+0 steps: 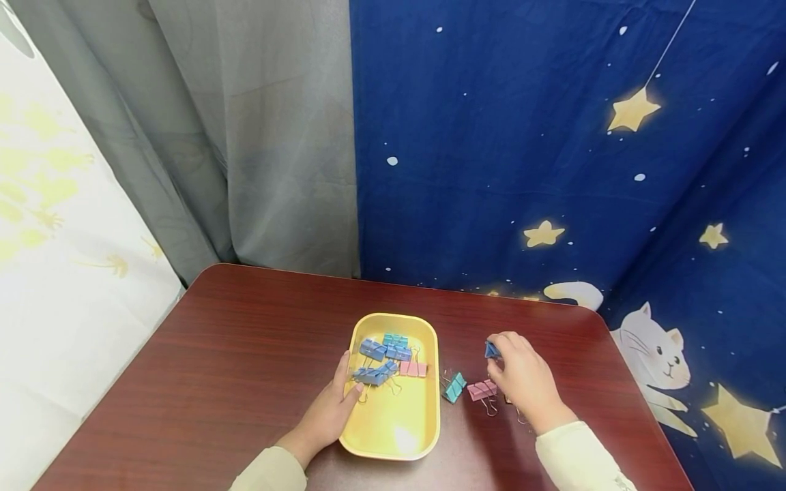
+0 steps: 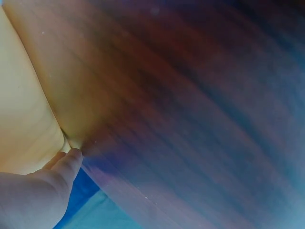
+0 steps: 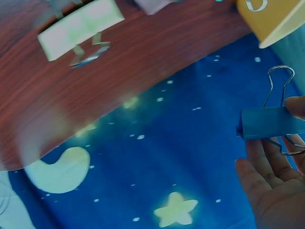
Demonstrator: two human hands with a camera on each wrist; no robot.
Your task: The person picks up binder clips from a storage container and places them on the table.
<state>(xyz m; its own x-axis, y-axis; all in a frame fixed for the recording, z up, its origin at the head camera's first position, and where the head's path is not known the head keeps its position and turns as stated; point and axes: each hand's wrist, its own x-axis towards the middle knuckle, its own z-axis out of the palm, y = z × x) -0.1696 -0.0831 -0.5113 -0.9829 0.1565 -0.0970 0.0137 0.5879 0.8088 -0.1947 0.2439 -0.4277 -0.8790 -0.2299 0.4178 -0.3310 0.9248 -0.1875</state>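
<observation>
My left hand (image 1: 325, 416) grips the left side of a yellow tray (image 1: 393, 433), thumb at the rim and fingers along the outer wall. In the left wrist view its fingers (image 2: 66, 164) lie against that wall. My right hand (image 1: 525, 378) pinches a blue binder clip (image 3: 269, 122) above the table, right of the tray. One wire handle of this clip points up in the right wrist view. Inside the tray lie several blue clips (image 1: 372, 349), a teal clip (image 1: 396, 339) and a pink clip (image 1: 413, 369), towards its far end.
On the table (image 1: 258, 354) right of the tray lie a teal clip (image 1: 454, 387) and a pink clip (image 1: 482, 390). A pale yellowish clip (image 3: 81, 29) lies near them, mostly hidden under my right hand in the head view. Grey and blue curtains (image 1: 467, 136) hang behind the table.
</observation>
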